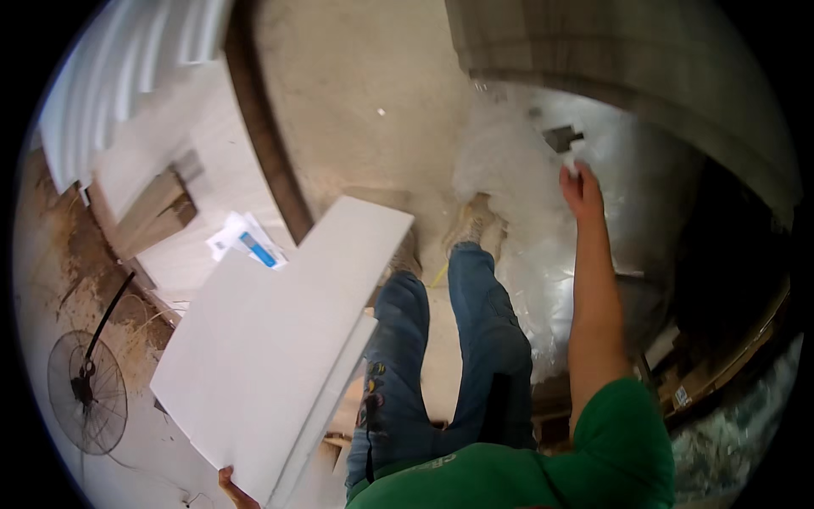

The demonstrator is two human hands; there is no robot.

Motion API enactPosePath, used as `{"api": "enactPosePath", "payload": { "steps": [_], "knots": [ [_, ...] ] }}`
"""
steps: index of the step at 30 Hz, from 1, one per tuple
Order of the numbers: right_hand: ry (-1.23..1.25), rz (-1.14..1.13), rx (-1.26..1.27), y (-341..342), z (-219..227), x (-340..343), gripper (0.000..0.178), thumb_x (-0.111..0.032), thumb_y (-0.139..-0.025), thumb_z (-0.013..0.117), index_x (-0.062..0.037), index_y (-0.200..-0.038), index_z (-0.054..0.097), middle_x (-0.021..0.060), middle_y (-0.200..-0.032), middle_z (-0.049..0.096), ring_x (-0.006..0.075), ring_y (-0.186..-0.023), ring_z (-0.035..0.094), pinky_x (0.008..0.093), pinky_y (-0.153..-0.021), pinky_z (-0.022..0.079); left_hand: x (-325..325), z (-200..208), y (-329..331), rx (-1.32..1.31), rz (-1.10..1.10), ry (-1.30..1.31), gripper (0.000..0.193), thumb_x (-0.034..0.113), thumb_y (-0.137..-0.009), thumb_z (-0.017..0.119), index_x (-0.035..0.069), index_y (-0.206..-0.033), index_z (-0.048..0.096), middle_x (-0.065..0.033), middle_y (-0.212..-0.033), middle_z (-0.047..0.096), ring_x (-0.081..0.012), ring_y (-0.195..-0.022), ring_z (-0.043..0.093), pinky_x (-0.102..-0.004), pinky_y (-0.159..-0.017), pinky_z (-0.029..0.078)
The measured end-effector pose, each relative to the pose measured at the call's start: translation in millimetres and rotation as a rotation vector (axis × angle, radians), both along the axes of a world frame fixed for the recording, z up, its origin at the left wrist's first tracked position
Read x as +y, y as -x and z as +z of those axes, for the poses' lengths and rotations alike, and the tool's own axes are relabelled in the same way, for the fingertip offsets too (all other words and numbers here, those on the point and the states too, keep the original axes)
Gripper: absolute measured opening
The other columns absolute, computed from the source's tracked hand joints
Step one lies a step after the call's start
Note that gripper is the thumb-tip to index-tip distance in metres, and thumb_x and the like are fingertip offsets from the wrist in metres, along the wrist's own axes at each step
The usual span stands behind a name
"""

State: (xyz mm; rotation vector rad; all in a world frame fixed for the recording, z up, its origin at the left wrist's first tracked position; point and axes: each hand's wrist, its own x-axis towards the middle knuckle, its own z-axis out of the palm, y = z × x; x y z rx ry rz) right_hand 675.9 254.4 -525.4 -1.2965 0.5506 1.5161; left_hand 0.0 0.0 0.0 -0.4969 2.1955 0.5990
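Large white flat panels [280, 331], at least two layered together, slant across the left of my legs. At their near edge my left hand [238, 489] is closed on the border, partly cut off by the picture's rim. My right arm reaches forward over clear plastic sheeting [517, 153]. The fingers of my right hand [582, 192] are pinched together at a small white piece [573, 155]. Just beyond it is a small dark grey patch [560, 138]; whether it belongs to that piece I cannot tell.
A pale table [208, 127] at the left bears a cardboard box [154, 210], papers with a blue item [258, 249] and white corrugated sheets [140, 59]. A black fan [86, 390] stands farther left. A large grey-brown slab [610, 51] spans the upper right.
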Motion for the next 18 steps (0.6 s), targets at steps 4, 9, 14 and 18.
{"api": "enactPosePath", "payload": {
  "steps": [4, 9, 14, 18],
  "knots": [
    [-0.031, 0.274, 0.139, 107.2, 84.7, -48.0, 0.017, -0.021, -0.087, 0.05, -0.0058, -0.083, 0.055, 0.0088, -0.079, 0.057, 0.026, -0.081, 0.057, 0.0363, -0.075, 0.049, -19.7, 34.1, 38.9, 0.037, -0.019, -0.111, 0.064, 0.032, -0.068, 0.051, 0.002, -0.124, 0.041, -0.0131, -0.12, 0.051, -0.0322, -0.108, 0.049, -0.0417, -0.092, 0.041],
    [0.14, 0.882, 0.17, 231.6, 309.6, -146.3, 0.016, -0.016, -0.083, 0.05, -0.0042, -0.095, 0.052, 0.0112, -0.081, 0.059, 0.0223, -0.066, 0.06, 0.035, -0.058, 0.051, -27.4, 129.3, 64.7, 0.165, 0.071, -0.463, 0.064, 0.032, -0.068, 0.051, 0.002, -0.124, 0.042, -0.0131, -0.119, 0.051, -0.0322, -0.107, 0.05, -0.042, -0.092, 0.041],
    [0.071, 1.225, 0.059, 274.1, 408.1, -116.2, 0.027, -0.01, -0.078, 0.056, -0.0041, -0.104, 0.05, 0.0091, -0.084, 0.06, 0.0193, -0.066, 0.061, 0.032, -0.053, 0.051, -23.0, 175.5, 62.4, 0.205, 0.234, -0.813, 0.063, 0.033, -0.069, 0.052, 0.002, -0.123, 0.043, -0.0131, -0.118, 0.052, -0.0321, -0.106, 0.05, -0.0422, -0.092, 0.041],
    [-0.222, 1.361, -0.258, 292.7, 422.1, -47.9, 0.033, -0.007, -0.076, 0.058, -0.0021, -0.108, 0.048, 0.0085, -0.082, 0.059, 0.016, -0.064, 0.058, 0.0291, -0.05, 0.048, 10.4, 200.9, 42.1, 0.167, 0.342, -1.07, 0.063, 0.033, -0.069, 0.052, 0.002, -0.122, 0.044, -0.0131, -0.118, 0.052, -0.0321, -0.106, 0.05, -0.0424, -0.092, 0.041]
  ]
}}
